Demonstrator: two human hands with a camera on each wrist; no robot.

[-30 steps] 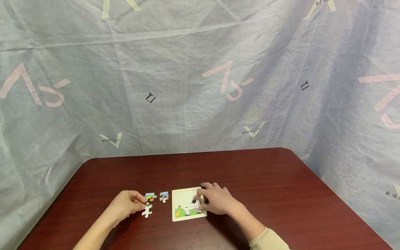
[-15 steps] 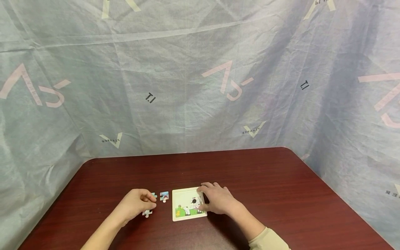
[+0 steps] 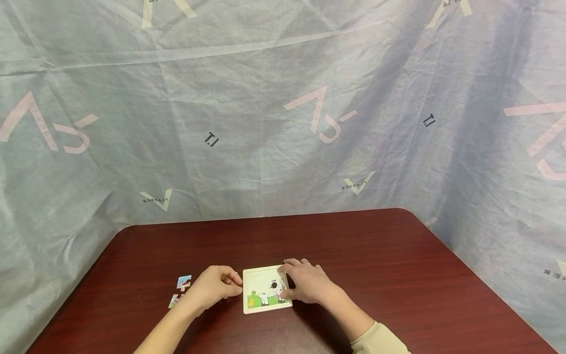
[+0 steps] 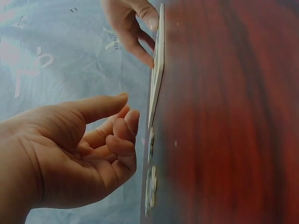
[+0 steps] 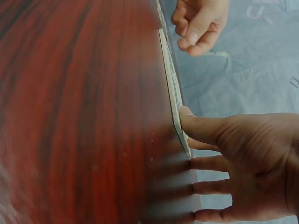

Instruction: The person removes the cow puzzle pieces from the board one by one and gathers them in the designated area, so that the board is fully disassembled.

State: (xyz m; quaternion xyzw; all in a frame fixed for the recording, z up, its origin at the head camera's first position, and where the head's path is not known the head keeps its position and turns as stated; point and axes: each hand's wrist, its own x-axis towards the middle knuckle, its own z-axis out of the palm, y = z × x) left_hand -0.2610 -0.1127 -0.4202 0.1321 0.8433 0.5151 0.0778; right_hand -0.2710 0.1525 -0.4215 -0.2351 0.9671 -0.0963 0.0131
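Note:
My right hand [image 3: 308, 282] lies over the right side of a pale wooden puzzle tray [image 3: 245, 290]. Its thumb rests on the tray's edge, and the other fingers are spread out straight, with tips down at the table in the right wrist view. Cow pieces and green grass fill the tray's lower part. My left hand [image 3: 215, 286] hovers just left of the tray with loosely bent fingers; nothing shows between thumb and fingertips in the left wrist view [image 4: 88, 149]. Below those fingers, several puzzle pieces [image 4: 153, 184] lie on the table, mostly hidden by the hand in the head view.
Two more puzzle pieces, one sky-blue [image 3: 183, 281] and one with pink and green [image 3: 174, 300], lie left of my left forearm. The dark red table [image 3: 353, 246] ends at the back against a hanging grey cloth [image 3: 261, 162].
My left hand has moved right across the loose pieces to the tray's left edge, uncovering two pieces behind it. The right hand and tray have stayed in place.

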